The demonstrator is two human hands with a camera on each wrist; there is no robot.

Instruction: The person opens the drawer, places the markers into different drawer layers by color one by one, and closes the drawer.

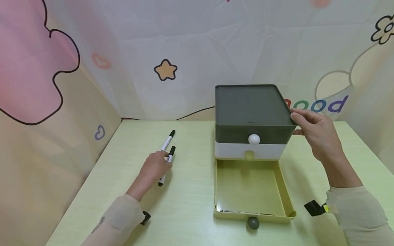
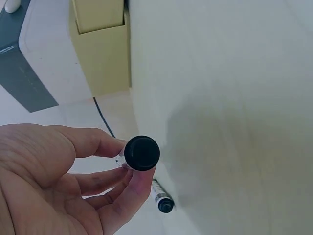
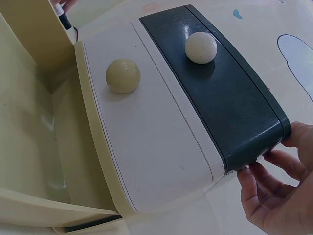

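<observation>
My left hand [image 1: 155, 166] pinches a white marker [image 1: 170, 158] with black ends between thumb and fingers, over the left part of the table. In the left wrist view the held marker's black end [image 2: 142, 153] faces the camera. A second marker [image 1: 167, 140] lies just beyond it. At the right, my right hand [image 1: 318, 131] holds the top right edge of a small drawer cabinet [image 1: 249, 106], its thumb on the dark top. The yellow bottom drawer [image 1: 246, 188] is pulled out, with bare floor showing. In the right wrist view the fingers [image 3: 274, 178] rest against the dark tier's side.
The cabinet's dark upper drawer has a white knob [image 1: 254, 139], and the white middle drawer a yellow knob [image 1: 249, 155]. A dark knob [image 1: 253, 223] juts from the pulled-out drawer toward the near side. A printed cloth [image 1: 191, 89] hangs behind the table, with a thin black cable [image 1: 195, 112] along it.
</observation>
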